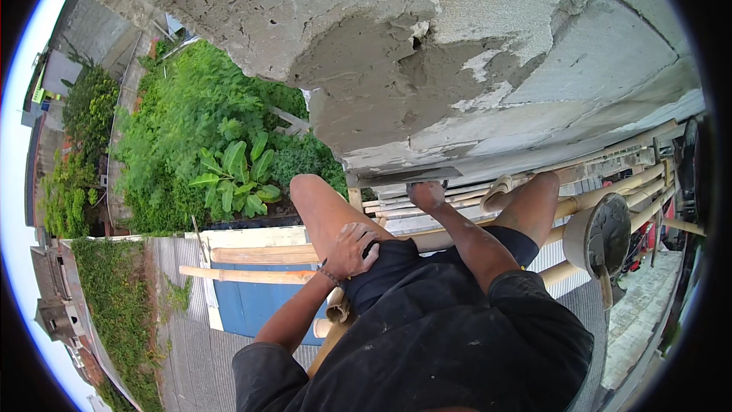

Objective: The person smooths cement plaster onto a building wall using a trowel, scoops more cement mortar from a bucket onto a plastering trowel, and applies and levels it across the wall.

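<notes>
My right hand is closed round the handle of a plastering trowel, hidden in my fist. The long, thin metal blade lies close under the lower edge of the wall; whether it touches is hard to tell. Above it, a dark patch of wet mortar covers part of the rough grey wall, with a small hole and ridges in it. My left hand, dusted with mortar, rests on my left thigh with its fingers stretched out and nothing in it. A dark band circles that wrist.
Bamboo poles run beneath my legs as scaffolding, high above corrugated roofs. At the right hangs or stands a bucket of grey mortar, with a handled tool at its rim. Trees and shrubs grow far below, left.
</notes>
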Available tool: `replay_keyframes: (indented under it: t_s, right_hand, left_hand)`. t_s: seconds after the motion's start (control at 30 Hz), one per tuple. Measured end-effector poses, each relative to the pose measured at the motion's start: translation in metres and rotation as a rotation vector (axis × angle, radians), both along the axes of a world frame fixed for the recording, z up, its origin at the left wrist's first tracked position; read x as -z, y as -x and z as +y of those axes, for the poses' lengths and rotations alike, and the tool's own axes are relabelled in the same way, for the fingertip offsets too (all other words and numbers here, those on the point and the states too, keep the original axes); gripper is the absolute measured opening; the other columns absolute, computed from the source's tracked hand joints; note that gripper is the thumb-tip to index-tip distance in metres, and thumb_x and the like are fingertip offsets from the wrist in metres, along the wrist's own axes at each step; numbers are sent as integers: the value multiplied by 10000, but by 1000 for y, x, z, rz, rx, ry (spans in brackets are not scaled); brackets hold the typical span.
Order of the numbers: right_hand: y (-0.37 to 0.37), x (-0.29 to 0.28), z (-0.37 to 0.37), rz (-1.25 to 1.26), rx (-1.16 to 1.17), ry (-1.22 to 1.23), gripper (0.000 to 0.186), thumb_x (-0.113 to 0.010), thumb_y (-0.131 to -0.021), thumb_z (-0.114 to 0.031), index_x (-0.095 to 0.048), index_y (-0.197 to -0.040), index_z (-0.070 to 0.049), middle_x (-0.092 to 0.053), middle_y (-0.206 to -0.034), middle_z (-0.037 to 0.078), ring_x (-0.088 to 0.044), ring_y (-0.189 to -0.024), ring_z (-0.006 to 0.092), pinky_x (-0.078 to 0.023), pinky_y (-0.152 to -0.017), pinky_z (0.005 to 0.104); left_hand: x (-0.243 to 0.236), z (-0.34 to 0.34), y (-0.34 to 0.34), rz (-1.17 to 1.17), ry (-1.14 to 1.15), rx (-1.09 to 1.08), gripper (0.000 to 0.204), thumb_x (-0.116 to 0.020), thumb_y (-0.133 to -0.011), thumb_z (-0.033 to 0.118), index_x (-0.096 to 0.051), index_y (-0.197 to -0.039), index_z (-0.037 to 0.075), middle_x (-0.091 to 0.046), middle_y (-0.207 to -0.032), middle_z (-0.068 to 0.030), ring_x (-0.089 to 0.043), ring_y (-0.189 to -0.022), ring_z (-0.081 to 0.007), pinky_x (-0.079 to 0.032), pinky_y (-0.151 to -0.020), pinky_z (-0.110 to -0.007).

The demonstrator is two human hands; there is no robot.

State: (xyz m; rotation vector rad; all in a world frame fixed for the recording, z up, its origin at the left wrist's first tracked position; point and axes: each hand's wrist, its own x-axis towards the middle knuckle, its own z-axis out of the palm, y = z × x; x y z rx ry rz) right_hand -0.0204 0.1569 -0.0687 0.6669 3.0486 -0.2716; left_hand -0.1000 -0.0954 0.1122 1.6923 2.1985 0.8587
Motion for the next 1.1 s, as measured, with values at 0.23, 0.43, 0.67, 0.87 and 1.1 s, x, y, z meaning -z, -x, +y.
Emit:
replay_keyframes:
  t_s: [0.23, 0.43, 0.67, 0.87, 1.1]
  right_hand:
    - [-6, -47, 5, 38, 3, 27, 336, -565, -814, -377, -708, -723, -87, -672, -698, 149, -670, -653, 316, -528, -631, 429]
    - [-26, -95, 12, 328, -5, 24, 301, -604, -802, -306, -688, -898, -33, -667, -824, 197, -641, -764, 377, -497, -736, 479]
    - [-54, -34, 14, 109, 12, 115, 338, -610, -805, -306, -666, -950, -5, -661, -917, 223, -638, -840, 390, -505, -786, 465]
    - [-32, -21, 10, -62, 29, 120, 417, -526, -865, -402, -701, -717, -55, -671, -728, 189, -670, -713, 339, -535, -707, 447]
    - [-12, -9, 12, -184, -36, 101, 399, -511, -871, -421, -698, -764, -85, -679, -724, 165, -682, -716, 301, -520, -702, 447]
  left_hand:
    - [2, -1, 0, -11, -6, -18, 219, -621, -765, 149, -609, -968, 68, -579, -946, -109, -551, -931, -299, -412, -872, -408]
    - [-3, -3, 2, 1, -22, -26, 207, -627, -768, 157, -611, -954, 66, -575, -945, -103, -554, -921, -292, -421, -860, -403]
    - [0, -2, 2, 17, -57, -18, 192, -635, -765, 168, -617, -926, 65, -571, -927, -90, -551, -912, -279, -427, -851, -394]
    - [-1, -2, 1, 7, -48, -18, 189, -632, -768, 164, -618, -927, 61, -580, -924, -89, -559, -899, -279, -429, -844, -391]
    - [-1, -1, 2, 23, -45, -20, 189, -627, -769, 160, -613, -927, 57, -587, -927, -94, -565, -895, -281, -431, -836, -392]
